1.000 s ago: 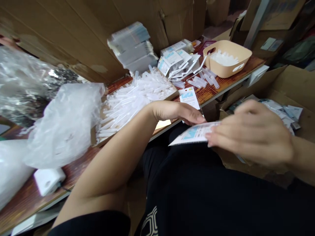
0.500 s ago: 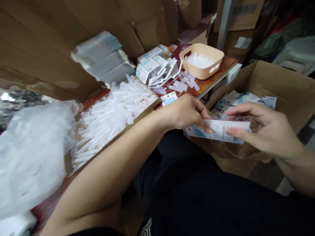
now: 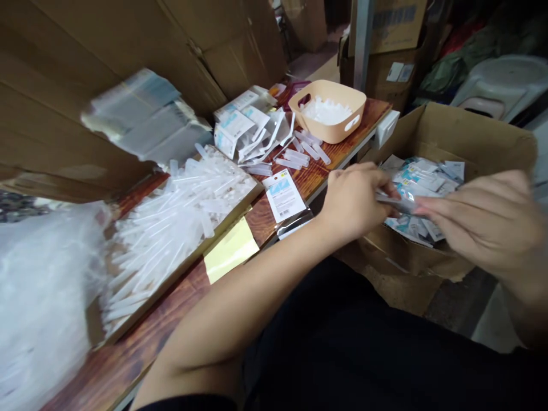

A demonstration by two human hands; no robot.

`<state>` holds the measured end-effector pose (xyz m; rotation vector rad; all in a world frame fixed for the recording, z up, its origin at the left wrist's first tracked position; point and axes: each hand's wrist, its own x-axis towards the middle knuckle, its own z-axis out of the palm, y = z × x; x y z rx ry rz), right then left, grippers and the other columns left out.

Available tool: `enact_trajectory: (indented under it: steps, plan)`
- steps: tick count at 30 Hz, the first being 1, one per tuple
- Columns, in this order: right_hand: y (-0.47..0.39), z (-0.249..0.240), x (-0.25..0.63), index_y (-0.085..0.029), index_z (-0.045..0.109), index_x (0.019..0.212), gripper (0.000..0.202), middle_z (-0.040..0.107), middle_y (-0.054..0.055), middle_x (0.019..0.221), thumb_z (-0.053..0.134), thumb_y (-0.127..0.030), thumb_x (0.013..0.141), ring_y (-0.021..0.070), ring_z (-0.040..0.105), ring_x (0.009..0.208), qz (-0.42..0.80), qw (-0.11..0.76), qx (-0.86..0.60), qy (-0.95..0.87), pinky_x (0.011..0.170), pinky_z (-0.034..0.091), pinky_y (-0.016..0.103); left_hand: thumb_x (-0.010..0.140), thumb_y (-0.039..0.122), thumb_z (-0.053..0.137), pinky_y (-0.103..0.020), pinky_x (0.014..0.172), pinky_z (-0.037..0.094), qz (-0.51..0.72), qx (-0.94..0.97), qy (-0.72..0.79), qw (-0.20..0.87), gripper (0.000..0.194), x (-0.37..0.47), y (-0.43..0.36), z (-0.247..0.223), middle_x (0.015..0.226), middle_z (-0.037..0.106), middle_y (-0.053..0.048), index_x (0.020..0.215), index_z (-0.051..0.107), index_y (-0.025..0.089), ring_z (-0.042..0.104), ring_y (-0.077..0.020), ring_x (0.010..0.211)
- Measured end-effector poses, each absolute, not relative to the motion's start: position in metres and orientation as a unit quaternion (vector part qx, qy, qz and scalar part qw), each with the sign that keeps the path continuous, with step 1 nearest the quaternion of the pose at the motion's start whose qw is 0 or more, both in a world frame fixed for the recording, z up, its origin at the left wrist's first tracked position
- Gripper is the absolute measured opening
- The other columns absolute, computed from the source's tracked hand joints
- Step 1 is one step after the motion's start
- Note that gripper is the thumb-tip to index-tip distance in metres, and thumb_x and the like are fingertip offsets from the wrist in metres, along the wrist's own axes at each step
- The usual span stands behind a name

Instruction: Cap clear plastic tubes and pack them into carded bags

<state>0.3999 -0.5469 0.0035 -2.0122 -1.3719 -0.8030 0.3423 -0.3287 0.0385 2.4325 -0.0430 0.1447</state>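
Observation:
Between my two hands is a small clear plastic packet (image 3: 402, 202), seen nearly edge-on and partly covered by my fingers. My left hand (image 3: 357, 200) pinches its left end. My right hand (image 3: 492, 220), blurred by motion, grips the other end between thumb and fingers. Below and behind them stands an open cardboard box (image 3: 483, 134) holding a pile of similar packets (image 3: 423, 177) with white and blue cards. Left of my left wrist, a flat packet with a printed card (image 3: 282, 197) lies at the table edge.
A shallow box of translucent plastic tubes (image 3: 171, 222) stands on the wooden table (image 3: 188, 308). Yellow paper (image 3: 231, 251) lies beside it. Farther back are a beige basket (image 3: 338, 131) with small white pieces, loose tubes (image 3: 295, 158) and stacked card packets (image 3: 235, 128). A plastic bag (image 3: 47, 297) bulges at left.
The packet has turned from showing its printed face to nearly edge-on, my hands still on it. My view has shifted, revealing the yellow paper and more of the packet on the table.

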Motion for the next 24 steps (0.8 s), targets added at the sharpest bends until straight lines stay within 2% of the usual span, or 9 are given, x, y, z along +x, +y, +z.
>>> enact_trajectory:
  steps: [2, 4, 7, 9, 11, 15, 17, 21, 24]
  plan:
    - [-0.567, -0.016, 0.418, -0.045, 0.077, 0.114, 0.035, 0.075, -0.002, 0.067, 0.082, -0.031, 0.083, 0.02, 0.064, 0.058, -0.409, 0.188, -0.758, -0.473, 0.059, 0.036, 0.041, 0.061, 0.02, 0.095, -0.048, 0.116, 0.043, 0.143, 0.939, -0.042, 0.31, 0.059, 0.341, -0.325, 0.029, 0.139, 0.064, -0.012, 0.116, 0.073, 0.021, 0.054, -0.0319, 0.137]
    - [-0.581, -0.04, 0.437, -0.045, 0.072, 0.129, 0.044, 0.078, 0.003, 0.072, 0.078, -0.043, 0.085, 0.0251, 0.067, 0.064, -0.38, 0.102, -0.816, -0.424, 0.061, 0.034, 0.044, 0.062, 0.021, 0.095, -0.049, 0.122, 0.038, 0.184, 0.938, -0.035, 0.291, 0.081, 0.336, -0.315, 0.018, 0.152, 0.052, -0.018, 0.136, 0.061, 0.019, 0.046, -0.0334, 0.146]
    - [-0.574, -0.06, 0.455, -0.017, 0.058, 0.15, 0.079, 0.076, 0.02, 0.075, 0.058, -0.068, 0.089, 0.0355, 0.066, 0.069, -0.37, 0.032, -0.861, -0.348, 0.063, 0.031, 0.047, 0.075, 0.022, 0.087, -0.046, 0.118, 0.044, 0.164, 0.945, 0.016, 0.281, 0.067, 0.324, -0.294, 0.006, 0.143, 0.056, -0.018, 0.135, 0.058, 0.017, 0.055, -0.0316, 0.137]
    - [-0.551, -0.055, 0.454, -0.003, 0.043, 0.157, 0.094, 0.075, 0.025, 0.08, 0.05, -0.07, 0.092, 0.0366, 0.065, 0.072, -0.361, 0.027, -0.87, -0.334, 0.065, 0.033, 0.048, 0.08, 0.022, 0.082, -0.045, 0.113, 0.049, 0.129, 0.953, 0.05, 0.269, 0.052, 0.314, -0.282, 0.002, 0.135, 0.061, -0.016, 0.127, 0.061, 0.018, 0.061, -0.0304, 0.129]
    - [-0.514, -0.035, 0.447, -0.002, 0.038, 0.159, 0.087, 0.076, 0.024, 0.088, 0.05, -0.062, 0.098, 0.0357, 0.067, 0.081, -0.323, 0.051, -0.869, -0.372, 0.071, 0.036, 0.048, 0.083, 0.024, 0.079, -0.047, 0.111, 0.05, 0.095, 0.961, 0.078, 0.247, 0.041, 0.305, -0.273, 0.0, 0.129, 0.064, -0.014, 0.121, 0.064, 0.018, 0.064, -0.0303, 0.124]
    - [-0.407, 0.009, 0.444, -0.016, 0.064, 0.139, 0.051, 0.077, 0.015, 0.107, 0.049, -0.049, 0.103, 0.0303, 0.068, 0.099, -0.217, 0.175, -0.798, -0.535, 0.086, 0.044, 0.044, 0.091, 0.026, 0.073, -0.059, 0.119, 0.041, 0.059, 0.973, 0.144, 0.17, 0.024, 0.285, -0.261, -0.003, 0.122, 0.072, -0.013, 0.113, 0.067, 0.018, 0.067, -0.0326, 0.122]
    - [-0.343, 0.022, 0.452, -0.018, 0.07, 0.126, 0.039, 0.074, 0.013, 0.116, 0.046, -0.039, 0.104, 0.0288, 0.067, 0.107, -0.162, 0.215, -0.772, -0.575, 0.094, 0.047, 0.042, 0.094, 0.028, 0.069, -0.062, 0.122, 0.036, 0.064, 0.972, 0.176, 0.14, 0.021, 0.274, -0.254, -0.009, 0.125, 0.073, -0.015, 0.112, 0.069, 0.017, 0.066, -0.0337, 0.126]
    - [-0.224, 0.029, 0.472, -0.012, 0.07, 0.121, 0.032, 0.066, 0.017, 0.132, 0.047, -0.022, 0.1, 0.0295, 0.062, 0.12, -0.124, 0.198, -0.767, -0.597, 0.103, 0.046, 0.042, 0.092, 0.032, 0.072, -0.058, 0.124, 0.038, 0.042, 0.971, 0.185, 0.147, 0.046, 0.251, -0.238, -0.028, 0.152, 0.058, -0.021, 0.134, 0.064, 0.013, 0.049, -0.0372, 0.148]
    - [-0.163, 0.026, 0.479, -0.012, 0.072, 0.104, 0.022, 0.068, 0.017, 0.129, 0.052, -0.016, 0.095, 0.0295, 0.059, 0.122, -0.132, 0.166, -0.761, -0.614, 0.103, 0.047, 0.044, 0.093, 0.034, 0.069, -0.058, 0.128, 0.033, 0.042, 0.97, 0.175, 0.16, 0.063, 0.243, -0.232, -0.042, 0.164, 0.045, -0.02, 0.151, 0.051, 0.014, 0.038, -0.0362, 0.156]
